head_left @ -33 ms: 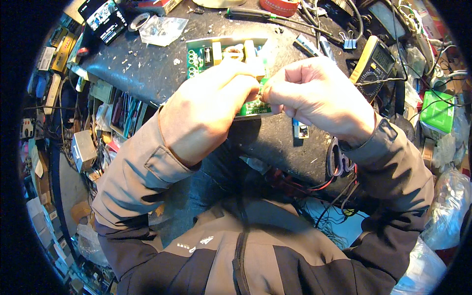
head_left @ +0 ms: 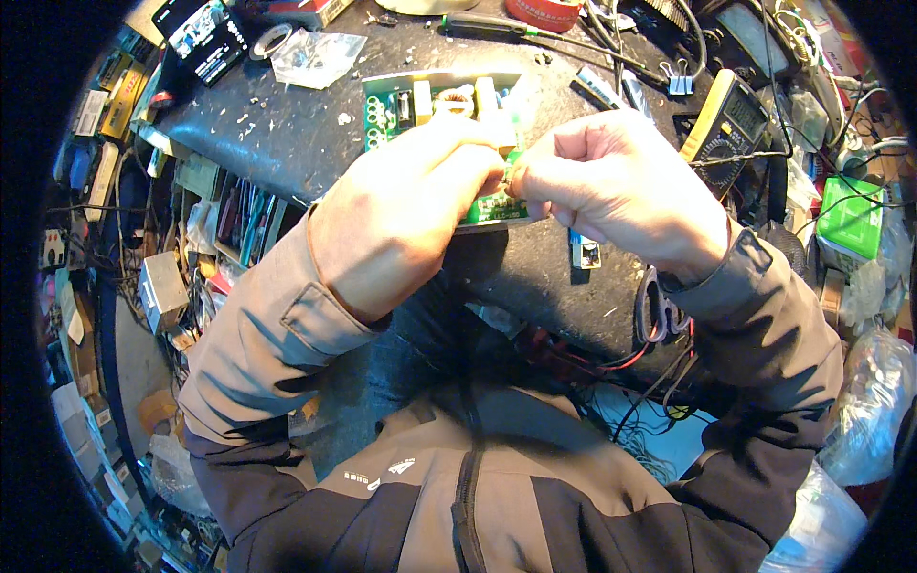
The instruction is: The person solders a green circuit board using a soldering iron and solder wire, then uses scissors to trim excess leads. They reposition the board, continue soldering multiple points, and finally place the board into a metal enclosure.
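Observation:
A green circuit board (head_left: 380,119) with tall parts and a copper-wound coil (head_left: 453,101) lies on the dark worktop in a pale metal frame. My left hand (head_left: 406,205) reaches over the board and covers much of it. Its fingers are closed, their tips at the board's right part. My right hand (head_left: 621,186) meets them from the right, thumb and forefinger pinched together. Between the two sets of fingertips is something small that I cannot make out. Just below my right fingers lies a small blue and white part (head_left: 585,251).
To the right lie a yellow multimeter (head_left: 709,119), a binder clip (head_left: 679,78), scissors handles (head_left: 650,310) and a green box (head_left: 852,218). A soldering iron (head_left: 487,26) and cables lie at the back. A plastic bag (head_left: 315,59) and a screen (head_left: 199,43) are far left.

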The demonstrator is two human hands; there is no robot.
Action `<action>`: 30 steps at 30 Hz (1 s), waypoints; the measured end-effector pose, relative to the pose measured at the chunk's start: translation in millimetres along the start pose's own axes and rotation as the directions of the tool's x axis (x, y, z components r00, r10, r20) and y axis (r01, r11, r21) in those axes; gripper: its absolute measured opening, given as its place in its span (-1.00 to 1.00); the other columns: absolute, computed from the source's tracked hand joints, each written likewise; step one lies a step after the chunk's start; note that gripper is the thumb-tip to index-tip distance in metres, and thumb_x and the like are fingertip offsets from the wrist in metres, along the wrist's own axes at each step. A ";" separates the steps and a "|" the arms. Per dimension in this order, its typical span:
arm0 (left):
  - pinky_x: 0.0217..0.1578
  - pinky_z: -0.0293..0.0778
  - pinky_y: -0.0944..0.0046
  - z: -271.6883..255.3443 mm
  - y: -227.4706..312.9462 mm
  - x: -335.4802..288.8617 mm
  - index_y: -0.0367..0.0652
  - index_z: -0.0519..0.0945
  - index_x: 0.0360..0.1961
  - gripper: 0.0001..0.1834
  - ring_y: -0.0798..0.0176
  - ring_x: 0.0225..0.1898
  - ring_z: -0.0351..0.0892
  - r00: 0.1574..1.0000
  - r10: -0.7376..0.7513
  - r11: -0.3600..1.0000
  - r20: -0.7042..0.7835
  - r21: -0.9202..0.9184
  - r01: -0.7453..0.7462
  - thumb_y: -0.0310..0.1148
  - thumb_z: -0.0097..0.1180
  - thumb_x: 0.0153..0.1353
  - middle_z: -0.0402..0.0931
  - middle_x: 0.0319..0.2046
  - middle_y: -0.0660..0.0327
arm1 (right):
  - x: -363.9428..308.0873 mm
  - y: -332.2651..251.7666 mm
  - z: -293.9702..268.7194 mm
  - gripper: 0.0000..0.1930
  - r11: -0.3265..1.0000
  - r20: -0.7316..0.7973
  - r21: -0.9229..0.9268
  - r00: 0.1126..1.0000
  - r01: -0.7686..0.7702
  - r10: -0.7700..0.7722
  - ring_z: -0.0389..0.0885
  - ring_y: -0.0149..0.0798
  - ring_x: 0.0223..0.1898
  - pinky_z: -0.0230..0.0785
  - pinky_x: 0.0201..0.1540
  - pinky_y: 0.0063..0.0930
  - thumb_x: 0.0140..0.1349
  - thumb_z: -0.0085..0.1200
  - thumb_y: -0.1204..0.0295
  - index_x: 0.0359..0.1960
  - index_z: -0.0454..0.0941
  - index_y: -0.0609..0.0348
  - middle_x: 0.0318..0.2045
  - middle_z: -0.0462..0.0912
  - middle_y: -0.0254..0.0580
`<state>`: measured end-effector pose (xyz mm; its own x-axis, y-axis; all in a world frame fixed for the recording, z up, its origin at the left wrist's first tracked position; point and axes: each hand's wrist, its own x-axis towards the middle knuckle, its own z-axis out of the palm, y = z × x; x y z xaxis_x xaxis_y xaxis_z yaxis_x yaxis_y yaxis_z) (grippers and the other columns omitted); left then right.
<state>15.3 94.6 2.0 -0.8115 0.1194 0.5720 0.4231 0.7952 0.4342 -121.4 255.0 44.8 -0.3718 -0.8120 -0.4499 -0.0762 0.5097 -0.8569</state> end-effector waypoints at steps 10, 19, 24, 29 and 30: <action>-0.13 0.49 0.16 -9.5 -16.6 -1.7 -0.19 0.65 -0.34 -0.84 0.02 -0.20 0.57 0.987 -0.127 0.984 -0.099 -0.142 0.112 -0.53 0.34 0.01 0.62 -0.34 0.12 | 6.9 2.2 0.3 -0.81 0.983 0.016 0.183 1.000 -0.014 0.011 0.38 -0.66 -0.57 0.12 -0.58 -0.77 0.24 0.19 0.30 -0.37 0.66 0.17 -0.55 0.56 -0.48; -0.01 0.39 0.16 -6.9 -3.2 2.6 -0.26 0.64 -0.43 -0.88 0.06 -0.10 0.49 0.995 -0.088 0.988 -0.057 0.122 0.094 -0.54 0.34 -0.02 0.61 -0.31 0.18 | -11.5 -0.6 -17.9 -0.74 0.989 -0.129 -0.146 0.992 -0.032 0.013 0.35 -0.66 -0.61 0.15 -0.59 -0.75 0.32 0.18 0.31 -0.14 0.70 0.25 -0.50 0.63 -0.40; -0.06 0.41 0.17 -9.7 -3.2 6.4 -0.27 0.63 -0.43 -0.89 0.05 -0.14 0.50 0.989 -0.139 0.986 0.049 0.102 0.133 -0.56 0.33 -0.02 0.60 -0.32 0.18 | -23.5 1.7 -24.3 -0.74 0.990 -0.138 -0.108 0.988 -0.090 0.075 0.35 -0.66 -0.61 0.15 -0.59 -0.75 0.33 0.18 0.31 -0.11 0.69 0.25 -0.49 0.62 -0.41; -0.12 0.45 0.20 -11.2 0.2 7.9 -0.29 0.61 -0.44 -0.89 0.04 -0.20 0.51 0.973 -0.199 0.975 0.118 0.124 0.184 -0.56 0.31 0.00 0.59 -0.34 0.13 | -20.2 4.9 -19.2 -0.75 0.990 -0.115 -0.119 0.991 -0.080 0.066 0.36 -0.67 -0.61 0.15 -0.60 -0.76 0.33 0.17 0.32 -0.11 0.70 0.23 -0.50 0.62 -0.44; -0.13 0.45 0.19 -10.9 1.1 8.0 -0.29 0.61 -0.44 -0.90 0.04 -0.22 0.52 0.971 -0.205 0.974 0.121 0.118 0.191 -0.57 0.31 0.00 0.59 -0.35 0.12 | -18.2 5.4 -17.7 -0.76 0.992 -0.102 -0.113 0.993 -0.062 0.051 0.37 -0.68 -0.61 0.15 -0.60 -0.76 0.33 0.17 0.32 -0.12 0.70 0.23 -0.50 0.62 -0.44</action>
<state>13.7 90.0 14.6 -0.9237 0.0244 0.3822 0.2093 0.8679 0.4505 -131.4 277.5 52.8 -0.4680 -0.7516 -0.4648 -0.1571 0.5883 -0.7932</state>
